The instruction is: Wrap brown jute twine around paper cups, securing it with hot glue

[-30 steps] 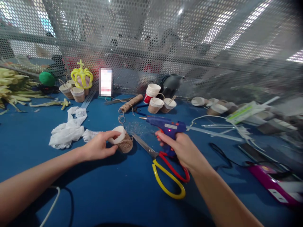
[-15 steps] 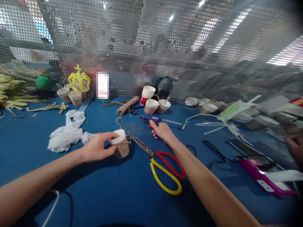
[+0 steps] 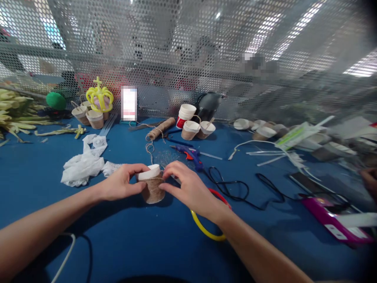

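A paper cup (image 3: 153,190) wrapped in brown twine, its white rim bare, stands between my hands. My left hand (image 3: 125,182) pinches its left side, thumb outside and fingers at the rim. The thumb and fingers of my right hand (image 3: 187,188) close on the cup's right side near the twine. Beyond my right hand, a blue glue gun (image 3: 190,152) lies on the table. Scissors with red and yellow handles (image 3: 207,231) lie partly hidden under my right hand and forearm. A twine roll (image 3: 161,129) sits behind the cup, a strand running down from it.
Crumpled white fabric (image 3: 84,167) lies at left. Further back are wrapped cups (image 3: 191,130), a yellow crown (image 3: 99,99), a green ball (image 3: 55,101) and a phone (image 3: 129,104). Black cables (image 3: 235,184) and a purple power strip (image 3: 335,220) lie right. Another person's hand (image 3: 369,179) shows at the right edge.
My right hand has let go of the glue gun, which now lies on the table, and has come left and nearer to the cup's right side. My left hand has stayed at the cup.
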